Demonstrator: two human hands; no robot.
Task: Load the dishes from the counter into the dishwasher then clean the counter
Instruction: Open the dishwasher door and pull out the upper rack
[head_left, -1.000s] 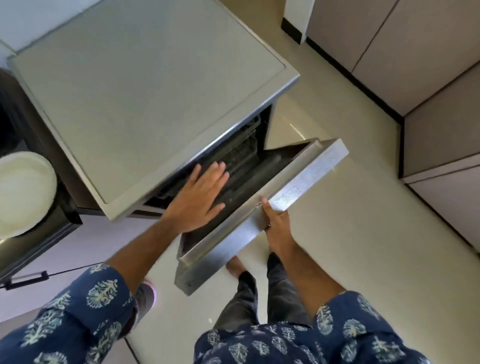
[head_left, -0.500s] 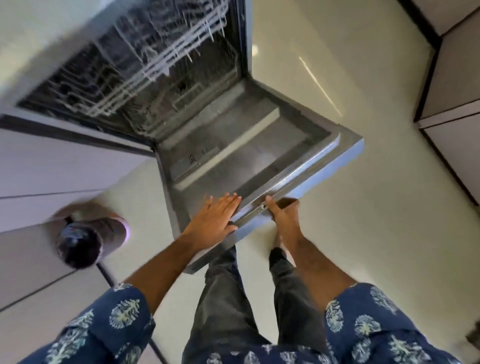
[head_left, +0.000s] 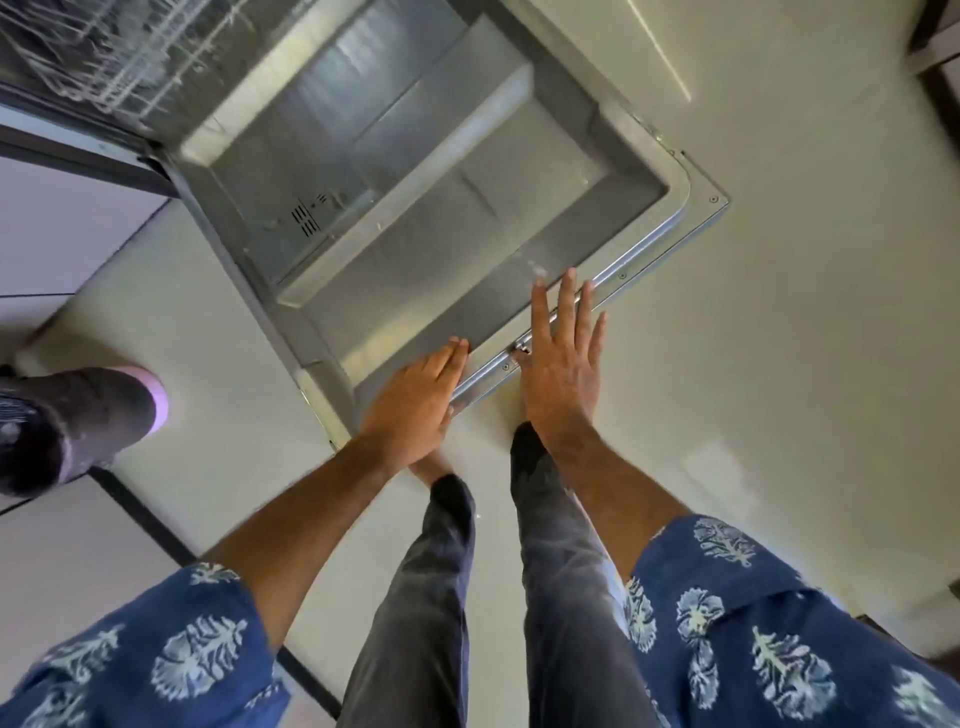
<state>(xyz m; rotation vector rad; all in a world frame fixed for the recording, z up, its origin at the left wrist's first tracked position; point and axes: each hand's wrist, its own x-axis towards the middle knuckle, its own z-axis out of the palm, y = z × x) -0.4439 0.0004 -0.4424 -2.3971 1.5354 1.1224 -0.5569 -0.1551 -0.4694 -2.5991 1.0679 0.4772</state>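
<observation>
The dishwasher door (head_left: 415, 171) lies fully down, its grey inner face turned up toward me. A white wire rack (head_left: 119, 57) shows inside the tub at the top left. My left hand (head_left: 415, 400) rests flat on the door's near edge with straight fingers. My right hand (head_left: 561, 358) is spread flat over the same steel edge by the latch, holding nothing. No dishes are in view.
A dark cylindrical container with a pink rim (head_left: 72, 421) lies on the floor at the left. White cabinet fronts (head_left: 57, 234) run along the left, darker cabinets at the top right. Cream floor (head_left: 805, 312) stretches to the right of the door.
The door has swung from half open to fully down. My right hand has let go of the door's edge and now lies flat on it. The view has tilted downward.
</observation>
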